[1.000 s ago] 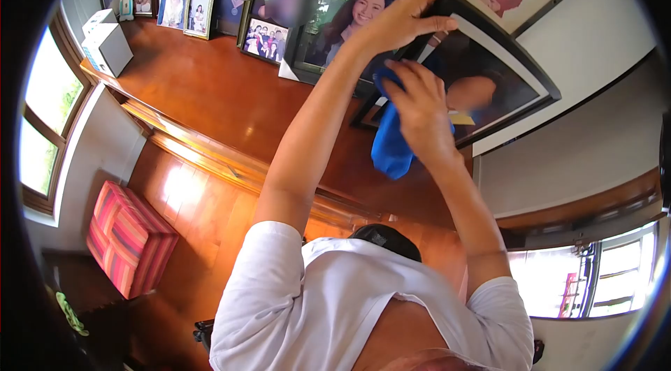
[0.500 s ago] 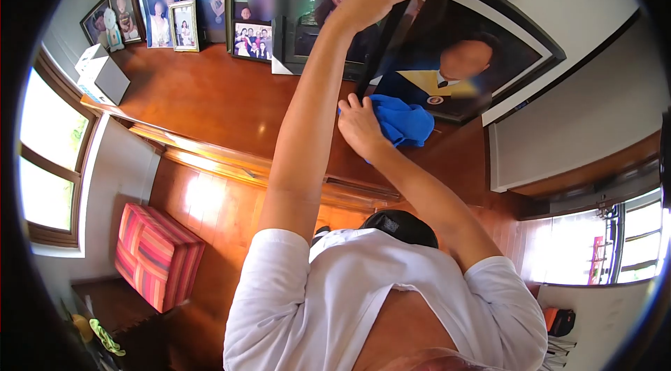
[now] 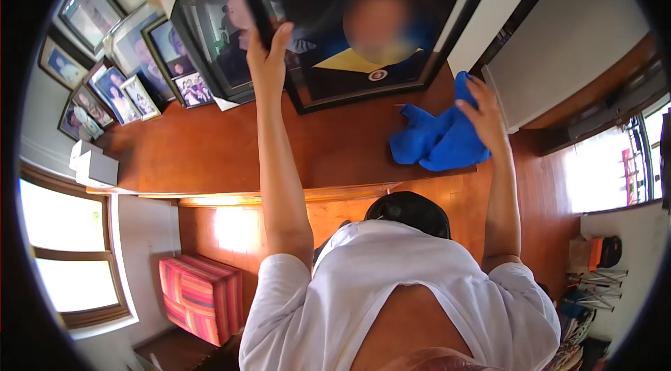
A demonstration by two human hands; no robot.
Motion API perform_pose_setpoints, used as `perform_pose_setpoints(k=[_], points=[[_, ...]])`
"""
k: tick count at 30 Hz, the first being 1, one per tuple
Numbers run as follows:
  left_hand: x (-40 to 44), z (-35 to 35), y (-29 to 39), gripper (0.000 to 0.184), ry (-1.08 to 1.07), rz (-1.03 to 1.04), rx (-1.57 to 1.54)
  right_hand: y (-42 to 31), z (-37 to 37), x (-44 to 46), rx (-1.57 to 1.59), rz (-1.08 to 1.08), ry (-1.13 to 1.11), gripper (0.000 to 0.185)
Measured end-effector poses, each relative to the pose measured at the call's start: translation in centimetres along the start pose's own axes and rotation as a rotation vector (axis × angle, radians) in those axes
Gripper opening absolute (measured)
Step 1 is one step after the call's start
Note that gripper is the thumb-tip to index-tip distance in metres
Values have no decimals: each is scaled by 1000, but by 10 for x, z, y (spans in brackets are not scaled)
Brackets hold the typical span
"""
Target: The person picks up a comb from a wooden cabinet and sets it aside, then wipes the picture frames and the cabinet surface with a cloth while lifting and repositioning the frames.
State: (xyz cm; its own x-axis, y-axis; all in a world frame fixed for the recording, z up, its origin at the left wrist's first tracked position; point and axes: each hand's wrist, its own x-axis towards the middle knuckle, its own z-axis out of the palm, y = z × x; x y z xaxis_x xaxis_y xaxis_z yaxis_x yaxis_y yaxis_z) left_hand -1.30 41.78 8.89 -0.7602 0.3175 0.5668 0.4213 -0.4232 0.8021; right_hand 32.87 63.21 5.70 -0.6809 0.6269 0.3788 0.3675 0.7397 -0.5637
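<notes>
Now, the left hand (image 3: 268, 62) grips a rectangular black frame (image 3: 370, 35), the right hand (image 3: 484, 112) crumpled blue cloth (image 3: 446, 139).

We're seeing bright light flooding through the wood-framed window (image 3: 70, 252) on the left, pooling on the glossy wooden floor (image 3: 461, 207). A red striped ottoman (image 3: 199, 297) is sitting below the polished desk (image 3: 210, 151), and pale walls (image 3: 147, 231) are rising around us.

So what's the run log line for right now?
left hand: gripping side of large black-framed portrait | right hand: holding crumpled blue cloth | cloth: near portrait's lower right corner, over shiny reddish-brown wooden surface
</notes>
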Motion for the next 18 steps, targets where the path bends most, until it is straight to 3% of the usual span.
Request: perform_pose_setpoints(k=[3, 6, 9, 13, 14, 17, 18], points=[[-8, 8, 5, 18, 107, 13, 107, 9, 38, -32, -399, 133, -320, 57], [-5, 5, 5, 16, 123, 51, 148, 8, 64, -51, -476, -93, -183, 53], [-3, -1, 8, 15, 258, -39, 185, 39, 60, -41, -344, -107, -206, 48], [-9, -30, 12, 16, 384, -63, 236, 78, 24, -2, 6, -5, 94, 42], [-13, -40, 15, 17, 401, -85, 276, 81, 12, 10, 73, -25, 146, 47], [-23, -68, 21, 23, 452, -36, 380, 50, -24, 35, 355, 208, 80, 55], [-26, -72, 27, 26, 482, -46, 362, 63, -19, 37, 298, 144, -8, 68]])
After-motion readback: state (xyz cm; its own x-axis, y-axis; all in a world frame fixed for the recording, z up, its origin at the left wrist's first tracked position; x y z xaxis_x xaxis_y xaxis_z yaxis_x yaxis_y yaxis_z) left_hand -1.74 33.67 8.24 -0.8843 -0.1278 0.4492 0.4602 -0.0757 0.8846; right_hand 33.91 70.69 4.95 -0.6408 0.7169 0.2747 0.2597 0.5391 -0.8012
